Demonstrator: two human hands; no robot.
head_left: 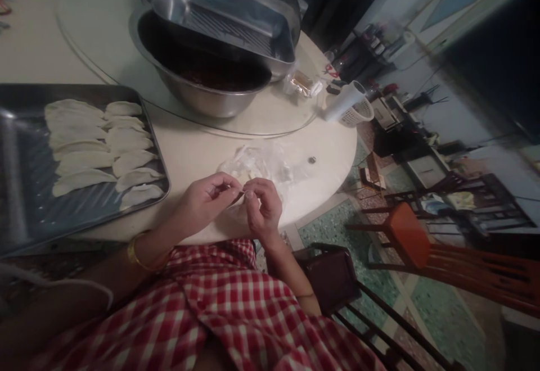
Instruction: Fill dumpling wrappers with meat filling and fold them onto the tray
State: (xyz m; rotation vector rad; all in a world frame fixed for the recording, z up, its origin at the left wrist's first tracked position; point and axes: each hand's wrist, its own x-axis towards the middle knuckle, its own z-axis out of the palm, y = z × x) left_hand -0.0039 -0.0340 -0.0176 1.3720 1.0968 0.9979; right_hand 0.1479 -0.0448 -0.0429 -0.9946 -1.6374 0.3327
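Observation:
My left hand (206,201) and my right hand (265,205) meet over the near edge of the table. Both are closed, thumbs and fingertips pinching a thin pale dumpling wrapper (238,197) between them. It shows nearly edge-on and is mostly covered by the fingers, so any filling is hidden. Just behind the hands lies a crumpled clear plastic bag (289,166) with something pale in it. Left of my left hand, a dark metal tray (29,191) holds two rows of folded dumplings (84,160).
A deep steel bowl (215,104) with dark contents stands on the glass turntable (97,39), a second metal tray (236,31) resting over it. Farther right are a wrapped package (302,84), a plastic roll (348,100) and a white basket (360,113). Chairs, including an orange one (407,236), stand at right.

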